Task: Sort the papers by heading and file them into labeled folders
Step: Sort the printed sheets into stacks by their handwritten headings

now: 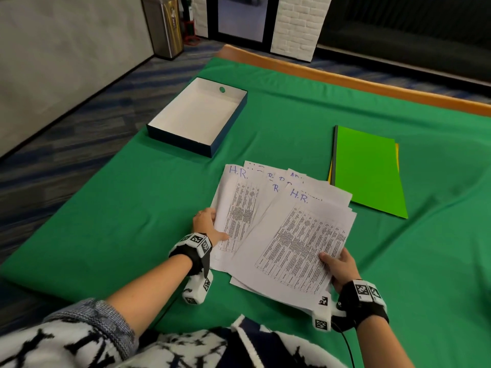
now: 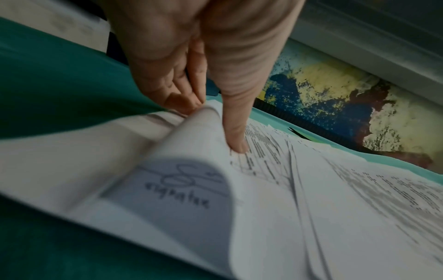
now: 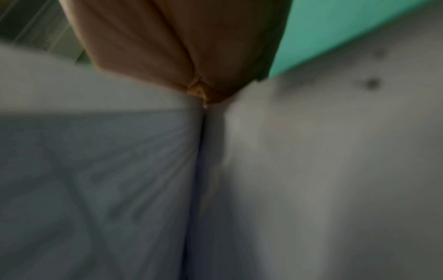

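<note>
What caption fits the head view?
Both hands, left hand and right hand, fan white printed papers beside green folders on green cloth.

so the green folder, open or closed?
Closed. The green folder lies flat on the green cloth, cover down, right of the fanned papers; yellow edges peek from under it. No paper visibly inside it.

Operator's clothing and wrist-mounted equipment

Left hand [image 1: 206, 221] and right hand [image 1: 341, 269] are bare; each wrist carries a black strap [image 1: 195, 254] topped with white blocks printed with black-and-white square markers. A white marker-tagged camera housing [image 1: 196, 289] hangs under each wrist. A thin black cable [image 1: 348, 346] runs from the right unit. Knit sweater [image 1: 87, 338], white with black pattern, grey-blue ribbed cuff pushed up the left forearm.
</note>
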The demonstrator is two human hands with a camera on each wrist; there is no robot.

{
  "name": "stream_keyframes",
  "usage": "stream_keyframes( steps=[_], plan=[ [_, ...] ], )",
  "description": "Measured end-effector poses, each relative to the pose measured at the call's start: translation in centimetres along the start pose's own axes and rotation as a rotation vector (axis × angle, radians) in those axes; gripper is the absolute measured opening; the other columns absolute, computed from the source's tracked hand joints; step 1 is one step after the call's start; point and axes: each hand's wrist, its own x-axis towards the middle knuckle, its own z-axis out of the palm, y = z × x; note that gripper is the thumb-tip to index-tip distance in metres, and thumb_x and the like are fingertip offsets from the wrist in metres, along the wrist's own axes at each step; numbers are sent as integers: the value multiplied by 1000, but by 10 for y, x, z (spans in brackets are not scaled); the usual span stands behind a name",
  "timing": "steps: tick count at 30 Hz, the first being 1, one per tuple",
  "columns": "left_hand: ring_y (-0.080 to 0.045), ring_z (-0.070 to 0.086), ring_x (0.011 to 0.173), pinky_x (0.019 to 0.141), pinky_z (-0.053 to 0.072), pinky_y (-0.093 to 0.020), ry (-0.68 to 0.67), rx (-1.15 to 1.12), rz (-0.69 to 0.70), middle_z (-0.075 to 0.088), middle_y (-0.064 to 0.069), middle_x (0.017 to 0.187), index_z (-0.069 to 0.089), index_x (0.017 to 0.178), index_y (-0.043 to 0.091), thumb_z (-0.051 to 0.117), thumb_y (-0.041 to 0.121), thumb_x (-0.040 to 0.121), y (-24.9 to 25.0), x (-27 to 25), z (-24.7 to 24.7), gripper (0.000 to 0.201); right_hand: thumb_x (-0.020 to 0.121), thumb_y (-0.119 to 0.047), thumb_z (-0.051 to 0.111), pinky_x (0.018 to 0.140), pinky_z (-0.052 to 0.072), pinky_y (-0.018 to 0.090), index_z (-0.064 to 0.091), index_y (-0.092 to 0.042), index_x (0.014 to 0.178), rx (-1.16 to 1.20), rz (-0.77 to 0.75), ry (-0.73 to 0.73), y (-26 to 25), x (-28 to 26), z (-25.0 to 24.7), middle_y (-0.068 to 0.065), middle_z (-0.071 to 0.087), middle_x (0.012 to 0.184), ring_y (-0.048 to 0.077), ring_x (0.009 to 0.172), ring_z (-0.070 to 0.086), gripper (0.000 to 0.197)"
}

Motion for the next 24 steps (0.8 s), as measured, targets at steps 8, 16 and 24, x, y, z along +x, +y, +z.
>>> stream_keyframes(
  steps=[8, 16, 24],
  plan=[
    [-25, 62, 94, 75, 46, -25, 9, -64, -44, 68, -11, 107, 63, 106, 4, 79, 15, 70, 1, -6, -14, 41, 88, 9, 51, 89, 48, 57, 51, -10, 115, 24, 11, -10, 1, 4, -2, 18, 60, 119, 36, 98, 63, 33],
    [-28, 59, 82, 74, 43, -27, 363, -140, 267, 68, -18, 100, 64, 107, -1, 52, 8, 93, 47, -5, -68, 21, 89, 9, 49, 86, 50, 53, 54, -12, 110, 54, -8, -41, 2, 4, -2, 18, 61, 121, 32, 97, 64, 30],
    [-30, 63, 93, 77, 47, -29, 531, -375, 253, 66, -18, 104, 60, 102, -3, 50, 14, 94, 74, -6, -84, 21, 85, 13, 53, 73, 56, 51, 23, -32, 144, 21, -100, 8, -1, -2, 2, 10, 61, 114, 27, 86, 67, 80]
  ],
)
